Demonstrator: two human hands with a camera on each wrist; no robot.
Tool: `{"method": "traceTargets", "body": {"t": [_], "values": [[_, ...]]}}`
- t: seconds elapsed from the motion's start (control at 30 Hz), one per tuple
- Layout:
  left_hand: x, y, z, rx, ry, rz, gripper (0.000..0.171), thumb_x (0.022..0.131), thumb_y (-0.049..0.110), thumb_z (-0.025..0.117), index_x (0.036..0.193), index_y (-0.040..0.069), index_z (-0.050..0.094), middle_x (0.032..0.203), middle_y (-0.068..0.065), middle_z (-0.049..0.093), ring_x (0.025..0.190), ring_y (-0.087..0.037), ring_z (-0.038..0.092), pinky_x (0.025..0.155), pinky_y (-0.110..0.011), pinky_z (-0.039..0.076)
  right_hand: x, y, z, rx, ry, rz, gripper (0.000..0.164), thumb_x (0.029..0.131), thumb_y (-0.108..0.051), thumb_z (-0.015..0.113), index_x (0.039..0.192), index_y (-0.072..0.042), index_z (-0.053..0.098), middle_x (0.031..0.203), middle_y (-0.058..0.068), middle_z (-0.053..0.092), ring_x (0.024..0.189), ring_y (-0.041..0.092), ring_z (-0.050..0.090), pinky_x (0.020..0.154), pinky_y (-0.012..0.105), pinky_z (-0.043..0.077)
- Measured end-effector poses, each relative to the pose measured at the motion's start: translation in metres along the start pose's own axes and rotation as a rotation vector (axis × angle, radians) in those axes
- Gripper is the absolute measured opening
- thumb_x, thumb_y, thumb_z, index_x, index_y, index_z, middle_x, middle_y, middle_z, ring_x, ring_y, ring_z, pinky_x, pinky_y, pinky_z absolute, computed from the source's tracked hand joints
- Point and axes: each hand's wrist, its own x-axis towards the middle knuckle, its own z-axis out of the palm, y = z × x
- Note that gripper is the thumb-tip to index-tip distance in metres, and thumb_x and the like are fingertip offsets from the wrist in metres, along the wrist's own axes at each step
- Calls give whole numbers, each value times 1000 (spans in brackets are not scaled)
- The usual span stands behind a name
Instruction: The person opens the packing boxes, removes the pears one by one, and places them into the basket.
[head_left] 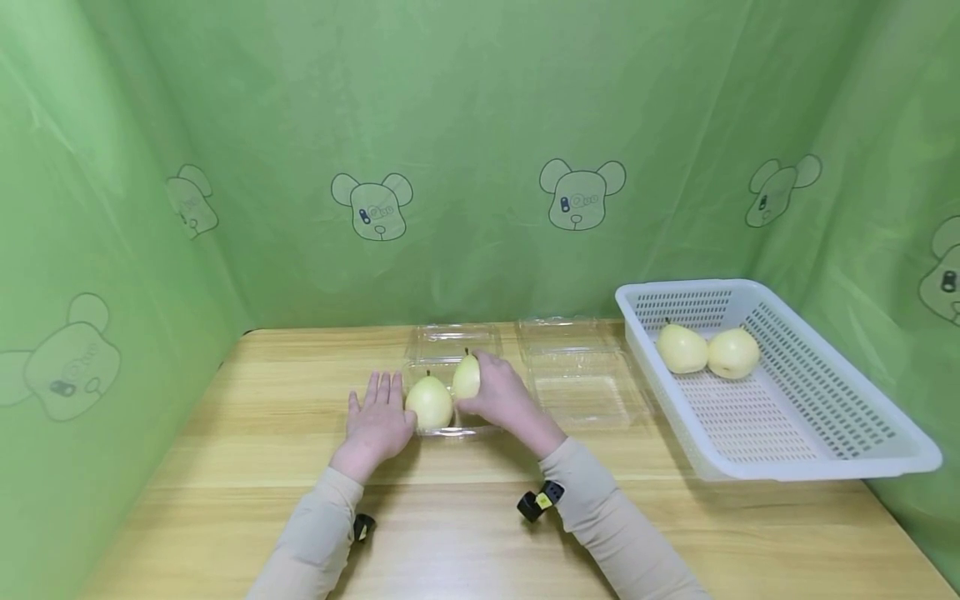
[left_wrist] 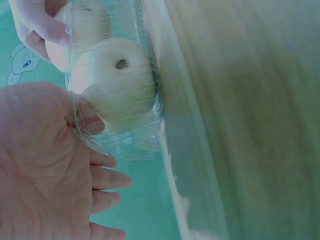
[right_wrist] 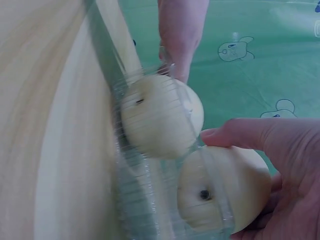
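A clear plastic clamshell box (head_left: 452,432) lies with its lid (head_left: 455,342) folded back, away from the person. One pear (head_left: 430,403) sits in its left part, stem up. My left hand (head_left: 375,427) is at the box's left side with fingers straight; the thumb reaches over the rim beside that pear, as the left wrist view also shows. My right hand (head_left: 504,396) grips a second pear (head_left: 467,377) between thumb and fingers, low in the right part of the box. In the right wrist view this pear (right_wrist: 225,187) is close beside the first pear (right_wrist: 159,116).
A second clear clamshell box (head_left: 581,392) stands lid back to the right. Beyond it a white slotted plastic basket (head_left: 825,467) holds two pears (head_left: 681,348). Green curtains (head_left: 480,100) with bear faces enclose the wooden table (head_left: 225,467) behind and at both sides.
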Motion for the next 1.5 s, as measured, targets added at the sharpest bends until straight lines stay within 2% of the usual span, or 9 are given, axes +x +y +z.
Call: {"method": "traceTargets", "body": {"t": [0.17,0.57,1.5], "values": [[1,-1,1,-3,0,0,68,97,32,31,156,2,14,163,-19,15,153,-36,5,121,-64,5,-2,-2,-8,18,15,-9,94,64,-19,87,142,3,41,126,22,60,107,36,61,87,48,57],[1,-1,2,-11,5,6,68,97,32,31,156,2,14,162,-20,15,152,-37,5,121,-64,5,-3,-5,-24,26,57,-24,94,66,-24,87,144,1,40,131,23,58,114,40,60,93,53,54],[1,-2,3,-21,17,5,68,97,32,32,155,2,16,162,-19,17,152,-38,7,120,-64,6,-6,-4,-63,55,97,29,93,69,-29,84,144,0,38,134,23,56,116,42,59,92,56,54]]}}
